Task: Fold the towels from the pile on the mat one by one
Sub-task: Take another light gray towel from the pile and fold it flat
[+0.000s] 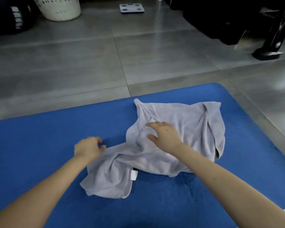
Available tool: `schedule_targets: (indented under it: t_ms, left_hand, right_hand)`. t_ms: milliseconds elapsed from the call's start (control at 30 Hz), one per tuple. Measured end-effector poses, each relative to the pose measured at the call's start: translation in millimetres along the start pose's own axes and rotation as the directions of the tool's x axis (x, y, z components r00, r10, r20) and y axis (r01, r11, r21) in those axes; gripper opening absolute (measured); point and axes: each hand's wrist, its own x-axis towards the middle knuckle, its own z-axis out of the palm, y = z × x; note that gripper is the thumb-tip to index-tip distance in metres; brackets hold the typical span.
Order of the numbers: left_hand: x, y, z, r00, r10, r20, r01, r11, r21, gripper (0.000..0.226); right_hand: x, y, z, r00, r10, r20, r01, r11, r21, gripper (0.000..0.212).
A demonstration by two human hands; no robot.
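Note:
A crumpled light grey towel (184, 129) lies spread unevenly on the blue mat (39, 145), with a white label (134, 175) showing near its front part. My right hand (163, 135) rests on the towel's middle with fingers spread and fairly straight. My left hand (87, 148) is at the towel's left edge, fingers curled, thumb and fingertips close to the cloth; whether it pinches the edge is unclear. No other towel pile is in view.
Grey tiled floor (89, 63) lies beyond the mat. A white perforated basket (59, 7) stands at the back left, a bathroom scale (132, 8) at the back centre, and a black stand base (266, 53) at the right.

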Motion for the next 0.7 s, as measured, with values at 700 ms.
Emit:
schedule_targets:
  t_ms: [700]
  left_hand:
    - [-24,-55,-88,0.92,0.308,0.244,-0.021,0.659,-0.752,0.01]
  right_hand:
    - [-40,-45,-6,0.976,-0.187,0.108,0.184,0.982,0.033,0.036]
